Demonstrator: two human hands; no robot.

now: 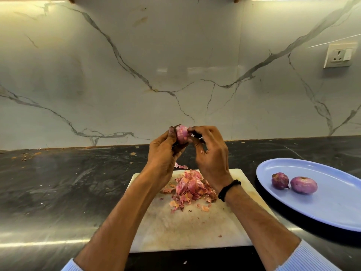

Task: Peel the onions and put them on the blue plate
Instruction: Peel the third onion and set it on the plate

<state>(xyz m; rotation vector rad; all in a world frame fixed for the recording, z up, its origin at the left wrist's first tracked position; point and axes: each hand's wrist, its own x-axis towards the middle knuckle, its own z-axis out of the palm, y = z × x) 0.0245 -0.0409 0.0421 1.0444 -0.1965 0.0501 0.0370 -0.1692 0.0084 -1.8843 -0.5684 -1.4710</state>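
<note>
Both arms reach up from six o'clock over the white board (pixel 195 227). At four o'clock the blue plate (pixel 332 212) holds two onions (pixel 303 185), side by side. A heap of skins (pixel 190 187) lies on the board. In the middle, the left hand (pixel 162 151) wraps its fingers round a third onion (pixel 182 134), and the right hand (pixel 212 153) pinches skin at its top. This is the peeling step. Next, I think: pull the skin off, then carry the onion to the plate.

Dark counter (pixel 58 182) with white cutting board (pixel 185 227), blue plate (pixel 332 210)
</note>
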